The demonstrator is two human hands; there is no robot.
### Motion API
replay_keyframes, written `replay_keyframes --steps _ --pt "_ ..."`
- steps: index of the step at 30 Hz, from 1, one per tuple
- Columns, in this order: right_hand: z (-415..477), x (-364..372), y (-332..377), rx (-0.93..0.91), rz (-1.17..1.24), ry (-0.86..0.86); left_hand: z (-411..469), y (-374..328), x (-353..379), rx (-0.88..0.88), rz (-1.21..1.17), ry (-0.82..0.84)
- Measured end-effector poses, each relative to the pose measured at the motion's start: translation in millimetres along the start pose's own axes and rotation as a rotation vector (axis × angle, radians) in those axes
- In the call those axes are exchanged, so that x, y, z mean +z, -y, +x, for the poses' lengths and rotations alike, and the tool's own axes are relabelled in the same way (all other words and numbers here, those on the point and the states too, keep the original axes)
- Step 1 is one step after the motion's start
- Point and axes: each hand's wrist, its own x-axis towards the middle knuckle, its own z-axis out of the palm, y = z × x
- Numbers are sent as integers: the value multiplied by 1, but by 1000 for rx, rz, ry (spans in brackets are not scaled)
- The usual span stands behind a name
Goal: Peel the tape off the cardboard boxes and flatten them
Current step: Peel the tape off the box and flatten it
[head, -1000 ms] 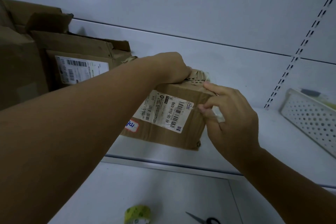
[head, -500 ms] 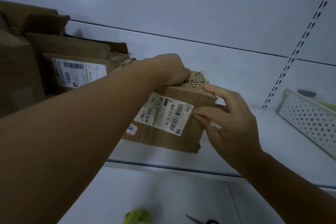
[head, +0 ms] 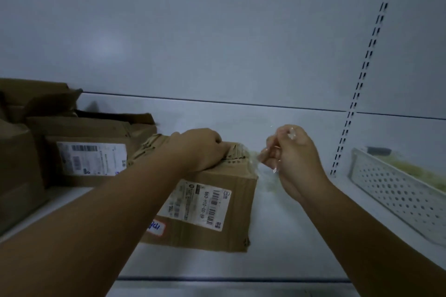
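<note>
So the box [head: 205,202] is sat on the white shelf [head: 289,236], pinned from above by the left hand [head: 202,149], which is clenched down over the torn top edge. The right hand [head: 293,159] is just off the box's right end, raised about level with the top, and its grip is pinched shut on a strip of clear tape [head: 253,163]. That strip is stretched more or less sideways from the top right corner of the box over to the fingers, so the tape's long axis runs left-right, away from the holding hand. That's the bit that matters: the pull probably needs to be carried on rightwards and away from the corner, with the box held back by the left hand or it'll just get dragged along. The tape is thin and blurry here, so how much is left stuck can't be made out. More boxes [head: 89,152] are stacked at the left, apparently not flattened yet, and a perforated tray [head: 395,190] is parked at the far right.
</note>
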Motion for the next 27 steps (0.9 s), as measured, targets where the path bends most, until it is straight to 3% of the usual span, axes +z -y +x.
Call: replay_keyframes --steps 2,7,10,13,16,18,20,24,27 --pt "14 4 -6 38 -56 5 -2 -1 -1 12 -4 4" --pt "54 12 -15 -173 -438 125 -4 -2 -2 15 4 16" --pt "93 -6 1 -262 -599 -52 -7 -2 -1 26 16 14" --pt "120 -21 15 -180 -451 -118 -7 -1 2 56 0 6" --pt "129 -25 25 -211 -368 -133 -3 2 1 49 4 5" --pt "137 -44 49 -201 -300 -284 0 3 2 30 11 27" --pt "143 -71 77 -119 -78 -357 3 6 6 21 6 23" --pt "122 -103 107 -72 46 -204 6 8 2 48 80 -40" --pt "101 -124 124 -57 -38 -74 5 -5 -19 234 282 -219"
